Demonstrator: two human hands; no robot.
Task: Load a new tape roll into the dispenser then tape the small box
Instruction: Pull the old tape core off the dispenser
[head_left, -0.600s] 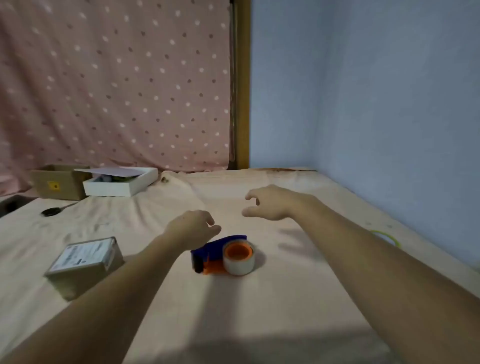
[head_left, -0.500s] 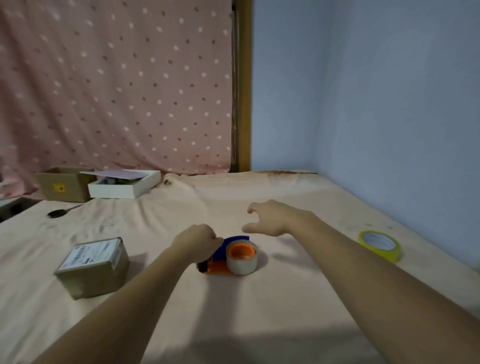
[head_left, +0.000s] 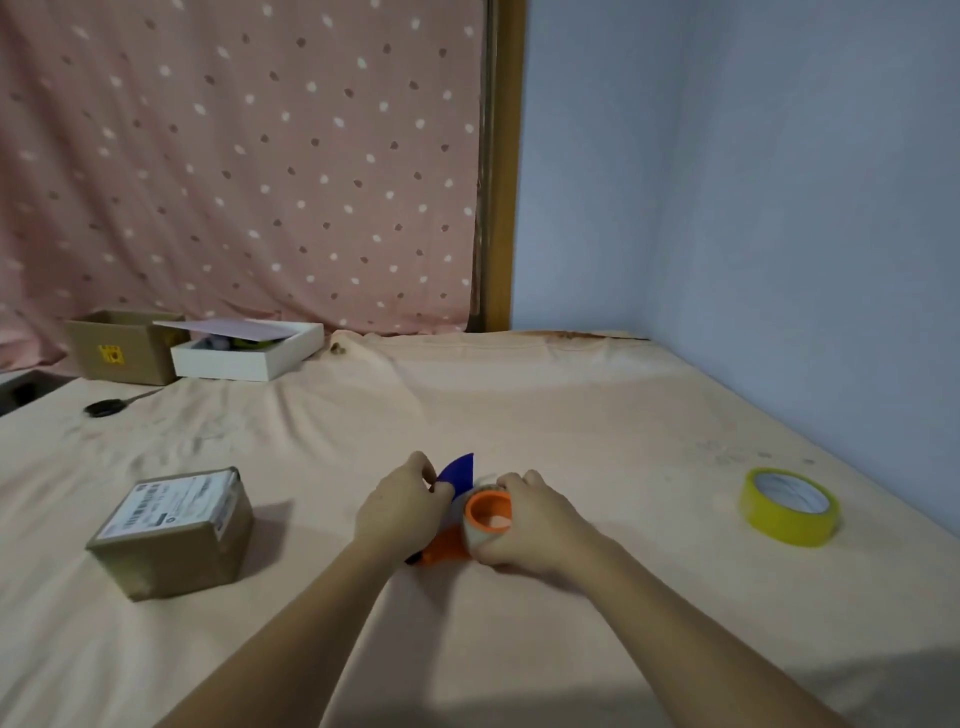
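Observation:
A blue and orange tape dispenser (head_left: 457, 475) lies on the peach sheet at the centre. My left hand (head_left: 400, 506) grips its blue body from the left. An almost used-up roll on the orange hub (head_left: 487, 512) sits in the dispenser, and my right hand (head_left: 530, 522) is wrapped around that roll from the right. A new yellow tape roll (head_left: 788, 506) lies flat at the right, apart from both hands. The small brown box (head_left: 174, 532) with a white label stands to the left of the dispenser.
A brown cardboard box (head_left: 122, 345) and an open white box (head_left: 249, 351) stand at the back left by the dotted curtain. A black object (head_left: 106, 406) lies near them. A blue wall (head_left: 805, 260) borders the bed on the right.
Both hands came down from hovering above the dispenser and closed on it, the left on the body, the right on the roll. The view shifted, and the yellow roll came into sight.

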